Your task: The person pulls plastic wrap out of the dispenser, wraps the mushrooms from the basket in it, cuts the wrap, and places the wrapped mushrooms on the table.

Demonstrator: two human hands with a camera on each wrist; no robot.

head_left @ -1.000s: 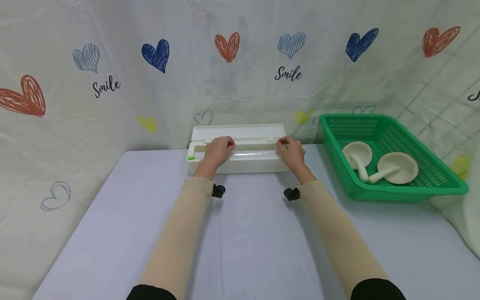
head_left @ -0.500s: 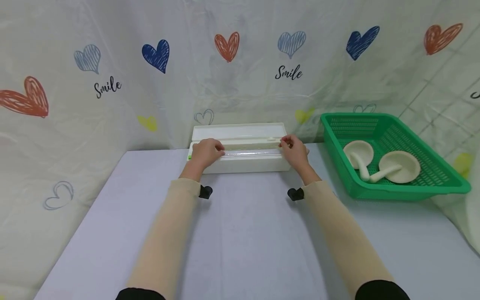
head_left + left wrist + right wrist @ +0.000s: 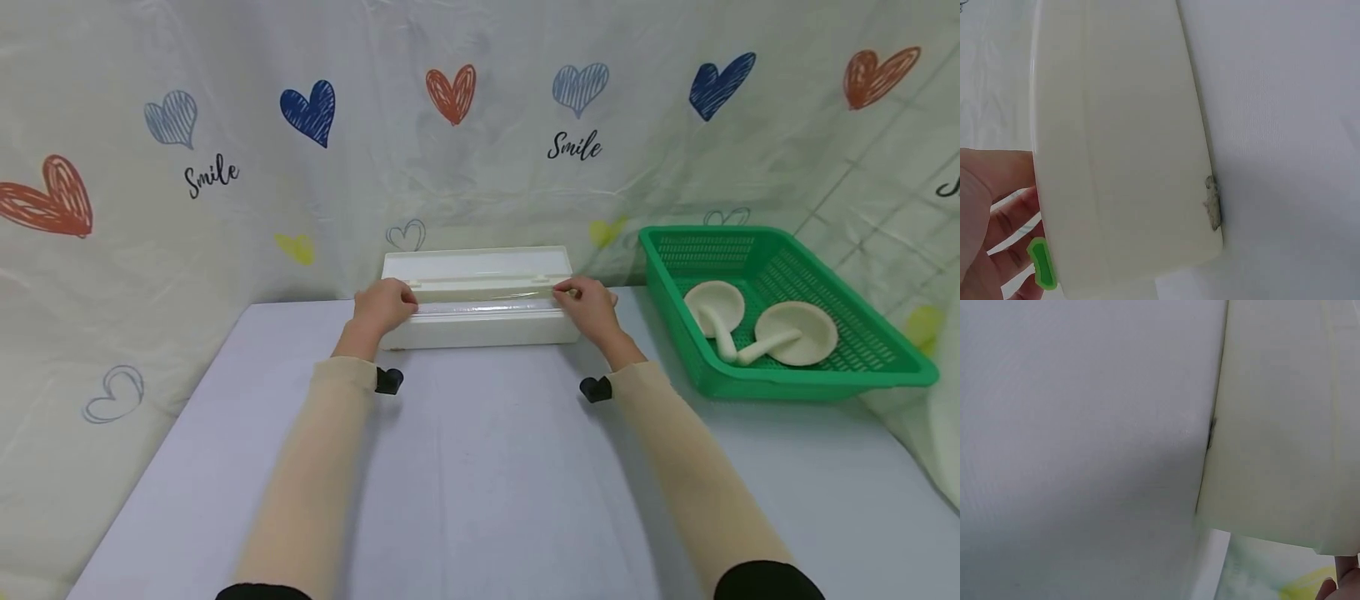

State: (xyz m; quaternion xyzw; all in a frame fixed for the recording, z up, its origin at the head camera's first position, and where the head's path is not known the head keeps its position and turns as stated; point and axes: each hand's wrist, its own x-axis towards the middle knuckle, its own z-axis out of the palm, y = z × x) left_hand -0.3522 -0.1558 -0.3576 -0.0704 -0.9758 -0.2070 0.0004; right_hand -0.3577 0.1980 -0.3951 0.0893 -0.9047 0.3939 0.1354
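Note:
A long white cling film dispenser (image 3: pixel 480 335) stands at the table's back edge, its lid (image 3: pixel 480 264) raised toward the wall. Shiny clear cling film (image 3: pixel 487 308) stretches along its opening. My left hand (image 3: pixel 381 305) is over the dispenser's left end, thumb and fingers bent at the film's edge. Over the right end, my right hand (image 3: pixel 588 308) pinches the film between thumb and forefinger. In the left wrist view, a green slider (image 3: pixel 1042 264) sits on the dispenser's rim by the left fingers. The right wrist view catches only a few fingertips (image 3: pixel 1327 589).
To the right stands a green plastic basket (image 3: pixel 817 388) holding two cream-coloured ladle-like pieces (image 3: pixel 806 335) with short handles. A white cloth (image 3: pixel 487 467) covers the table. Behind it hangs a white sheet (image 3: pixel 495 192) printed with hearts.
My left hand has slid left along the dispenser, from near its middle to its left end. My right hand has stayed near the right end, shifting only slightly.

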